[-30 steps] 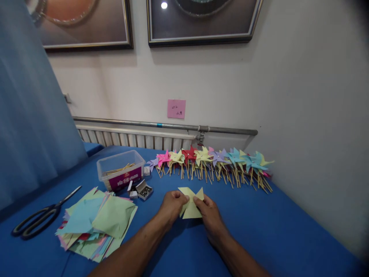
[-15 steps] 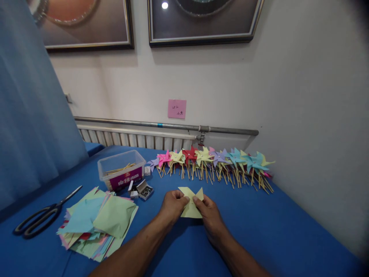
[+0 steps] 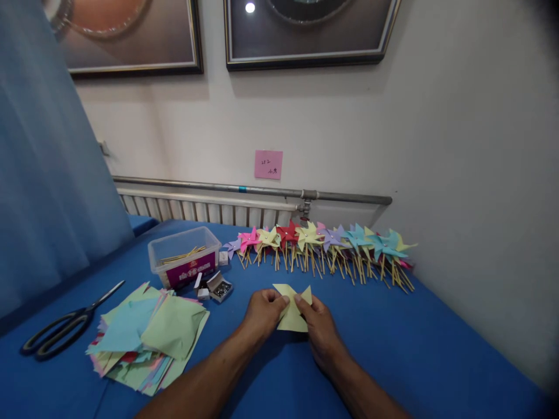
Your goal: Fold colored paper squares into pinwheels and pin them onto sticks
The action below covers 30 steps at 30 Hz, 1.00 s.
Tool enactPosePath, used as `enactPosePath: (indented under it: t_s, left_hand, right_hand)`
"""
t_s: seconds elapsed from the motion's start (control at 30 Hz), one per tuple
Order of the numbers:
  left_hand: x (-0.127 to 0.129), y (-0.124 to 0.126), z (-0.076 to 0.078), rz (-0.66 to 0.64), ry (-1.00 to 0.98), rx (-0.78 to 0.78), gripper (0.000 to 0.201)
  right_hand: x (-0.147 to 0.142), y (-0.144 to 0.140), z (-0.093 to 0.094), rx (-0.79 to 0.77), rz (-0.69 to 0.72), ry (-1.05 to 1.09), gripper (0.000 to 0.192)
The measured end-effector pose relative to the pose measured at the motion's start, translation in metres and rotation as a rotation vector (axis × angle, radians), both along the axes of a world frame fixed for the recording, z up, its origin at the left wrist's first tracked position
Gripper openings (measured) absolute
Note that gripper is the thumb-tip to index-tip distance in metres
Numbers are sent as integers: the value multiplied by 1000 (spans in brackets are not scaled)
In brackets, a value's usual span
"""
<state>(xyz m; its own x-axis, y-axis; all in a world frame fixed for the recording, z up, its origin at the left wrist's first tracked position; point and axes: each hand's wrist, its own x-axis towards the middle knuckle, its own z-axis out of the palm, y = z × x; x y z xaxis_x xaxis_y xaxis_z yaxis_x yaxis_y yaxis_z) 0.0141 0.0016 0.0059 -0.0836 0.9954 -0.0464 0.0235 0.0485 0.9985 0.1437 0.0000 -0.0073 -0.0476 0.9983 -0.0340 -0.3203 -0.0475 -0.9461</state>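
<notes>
Between my two hands is a pale yellow paper square (image 3: 292, 322) with cut corners, raised over the blue cloth. My left hand (image 3: 263, 313) pinches its left side, thumb on top. On the right side, my right hand (image 3: 319, 321) pinches it the same way, its thumb near the middle of the sheet. Two pointed flaps stand up along the far edge. The fingers under the paper are hidden. Beyond my hands lies a row of finished paper pinwheels (image 3: 309, 235) on thin wooden sticks, in several colours.
Left of my arms is a pile of coloured paper sheets (image 3: 172, 329), with black-handled scissors (image 3: 65, 329) beside it. A plastic tub (image 3: 183, 247) holds thin sticks. Near it sit a small open box of metal pins (image 3: 220, 288) and a small white box (image 3: 223, 258). A radiator (image 3: 201, 209) runs along the wall.
My hands and the yellow paper have shifted very slightly right. The paper's near part looks narrower and more bent between my thumbs. Everything else stays put.
</notes>
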Motion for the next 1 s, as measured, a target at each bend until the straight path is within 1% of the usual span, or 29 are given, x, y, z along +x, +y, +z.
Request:
enactPosePath:
  t_s: [0.13, 0.23, 0.37, 0.57, 0.67, 0.83, 1.0]
  left_hand:
    - [-1, -1, 2, 14, -2, 11, 29]
    - [-1, -1, 2, 28, -39, 0, 33]
    - [0, 1, -1, 42, -54, -7, 35]
    - [2, 3, -5, 34, -113, 0, 34]
    - [2, 1, -2, 44, -118, -4, 32]
    - [2, -2, 6, 10, -133, -49, 25]
    - [1, -2, 7, 16, -65, -29, 25]
  right_hand:
    - [-2, -2, 2, -1, 11, 14, 44]
    - [-2, -2, 1, 6, 22, 7, 42]
    - [-1, -1, 0, 17, 26, -15, 43]
    - [-1, -2, 4, 30, 16, -69, 46]
    - [0, -2, 5, 35, 4, -97, 46]
    - [2, 0, 4, 39, 6, -129, 50]
    - [1, -1, 4, 37, 16, -120, 49]
